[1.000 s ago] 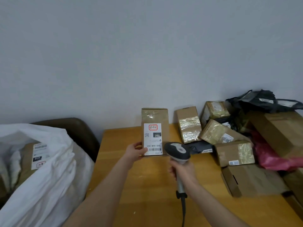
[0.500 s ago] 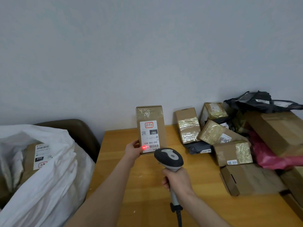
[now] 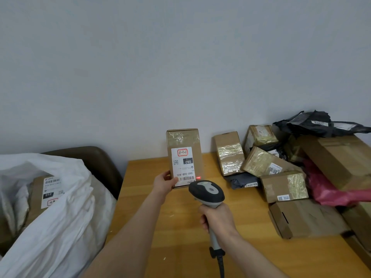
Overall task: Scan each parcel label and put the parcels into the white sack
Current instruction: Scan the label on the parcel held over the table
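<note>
Here the brown parcel is held upright over the wooden table, its white label facing the camera and a red dot glowing at the label's lower right corner. The left hand grips its lower left edge, thumb on the label. At five o'clock of the parcel, the right hand is clenched round the grey scanner. The white sack gapes at eight o'clock with a labelled box inside; more parcels pile at three o'clock.

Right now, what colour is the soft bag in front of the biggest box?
The soft bag is bright pink; the head view shows it best.
</note>
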